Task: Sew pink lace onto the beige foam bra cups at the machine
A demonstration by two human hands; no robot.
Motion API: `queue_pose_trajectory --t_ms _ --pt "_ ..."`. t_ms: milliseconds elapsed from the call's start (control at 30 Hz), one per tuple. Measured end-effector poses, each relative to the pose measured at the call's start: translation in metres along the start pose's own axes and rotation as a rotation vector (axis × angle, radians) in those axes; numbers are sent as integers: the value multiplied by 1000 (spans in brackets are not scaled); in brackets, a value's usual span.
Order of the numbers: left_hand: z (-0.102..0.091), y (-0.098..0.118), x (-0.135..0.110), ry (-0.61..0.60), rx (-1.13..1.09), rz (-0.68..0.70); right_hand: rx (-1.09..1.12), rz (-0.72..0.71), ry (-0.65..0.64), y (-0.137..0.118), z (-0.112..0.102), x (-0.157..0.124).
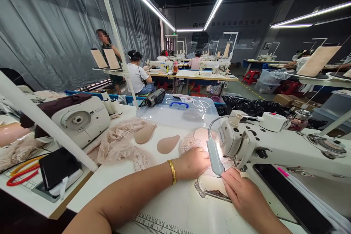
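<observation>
A pale pink lace bra cup (189, 145) lies on the sewing machine bed, under the lit lamp. Curled over its near edge, my left hand (193, 162) grips the fabric left of the needle area. My right hand (242, 188) is closed, its fingertips together by the lower tip of the grey gooseneck lamp (215, 157); what they hold is hidden there. The white sewing machine (233, 139) stands just beyond both hands, and the lamp covers its needle. Two loose beige cup pads (168, 144) and a heap of lace pieces (117, 140) lie to the left.
A clear plastic bin lid (181, 111) with a dark device (155, 97) sits behind the table. A black phone-like slab (290, 193) lies right of my right hand. Another machine (79, 119) and red-handled scissors (23, 175) are left. Several people work farther back.
</observation>
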State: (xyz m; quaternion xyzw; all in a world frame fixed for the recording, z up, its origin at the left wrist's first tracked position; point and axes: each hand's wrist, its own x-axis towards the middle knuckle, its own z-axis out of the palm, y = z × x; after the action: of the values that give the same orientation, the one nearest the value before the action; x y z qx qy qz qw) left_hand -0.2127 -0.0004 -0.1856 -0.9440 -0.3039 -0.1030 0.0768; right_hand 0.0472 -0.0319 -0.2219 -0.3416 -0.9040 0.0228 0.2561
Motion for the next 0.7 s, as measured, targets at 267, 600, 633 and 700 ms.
queue_pose_trajectory --t_ms 267,600,633,700 --pt "-27 39 -42 106 -154 27 970 649 26 -70 -4 13" --pt "-72 83 -158 420 -231 -858 1580 902 379 -155 -7 26" --pt "-76 97 -159 479 -365 -897 1578 903 399 -159 -6 25" --pt "-79 128 -153 405 -924 -914 1550 913 431 -169 -1 20"
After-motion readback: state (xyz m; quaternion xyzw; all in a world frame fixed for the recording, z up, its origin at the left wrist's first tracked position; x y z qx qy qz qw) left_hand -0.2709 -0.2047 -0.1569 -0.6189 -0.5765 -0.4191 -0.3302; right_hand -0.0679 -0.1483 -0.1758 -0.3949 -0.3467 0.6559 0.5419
